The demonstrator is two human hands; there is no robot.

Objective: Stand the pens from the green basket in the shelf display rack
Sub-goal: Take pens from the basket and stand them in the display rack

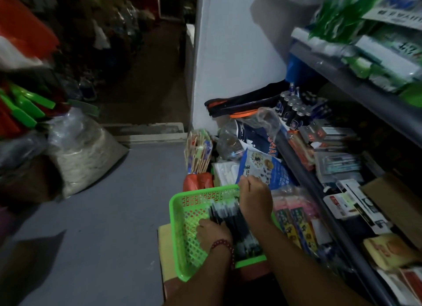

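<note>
Head view, dim and slightly blurred. I am looking down at a green basket (pixel 182 216) of lattice plastic, near and centre, resting on a yellowish box (pixel 164 248) above a grey floor (pixel 102 214). A bundle of dark pens (pixel 228 214) lies along the basket's right half.

The left hand (pixel 213 233), with a red bead bracelet (pixel 222 243) at the wrist, lies on the near part of the pens. I cannot tell whether its fingers grip any.

The right hand (pixel 255 198) is over the pens' far ends, back upward, fingers bent down out of sight. I cannot tell its hold either.

To the right runs a grey shelf (pixel 303 175) crowded with stationery boxes (pixel 331 136). A blue packet (pixel 262 166) stands just beyond the basket.
</note>
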